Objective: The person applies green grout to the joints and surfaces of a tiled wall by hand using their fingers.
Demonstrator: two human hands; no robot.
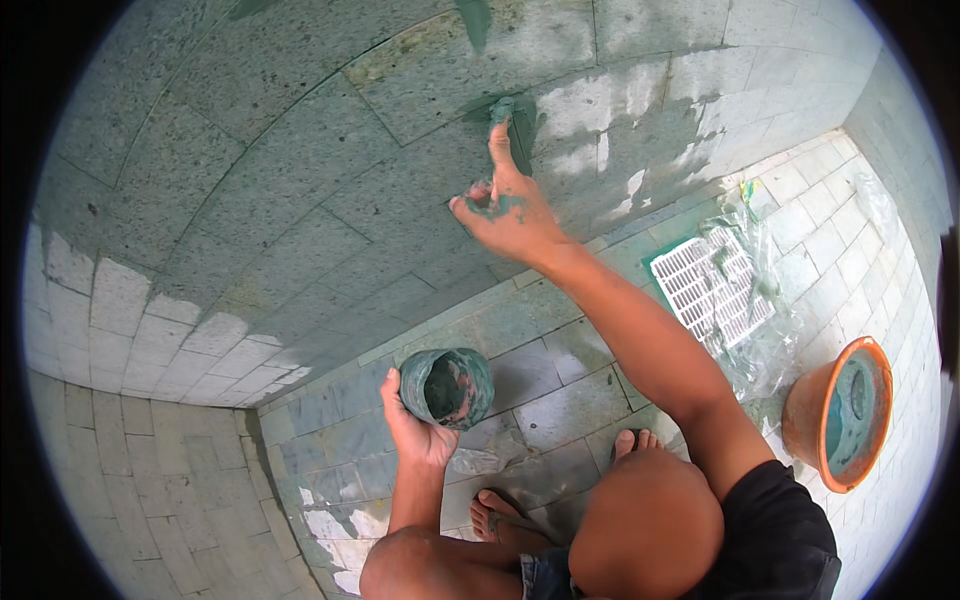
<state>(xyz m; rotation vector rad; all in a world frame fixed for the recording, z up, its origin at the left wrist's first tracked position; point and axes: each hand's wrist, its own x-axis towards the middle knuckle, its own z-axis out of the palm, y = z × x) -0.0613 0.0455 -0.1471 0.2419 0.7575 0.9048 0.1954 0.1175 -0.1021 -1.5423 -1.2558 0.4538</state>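
My left hand [420, 432] is wrapped round a round cup [476, 385] smeared with green paste, its mouth tilted up toward me. Dark green paste coats the inside of the cup. Up at the stone-tiled wall [290, 165], my right hand [508, 205] reaches out with a finger stretched upward and its tip against a tile joint. Wet green paste [503, 108] sits at that fingertip, and more is smeared over the back of the hand. The thumb stands apart from the finger; the remaining fingers are partly hidden. I see no tool in this hand.
An orange bucket [806, 420] with greenish water stands on the tiled floor at the right. Nearer the wall lie a white slotted plastic panel [712, 285] and crumpled clear plastic [768, 372]. My sandalled feet [497, 515] are below the cup. Side walls close both ends.
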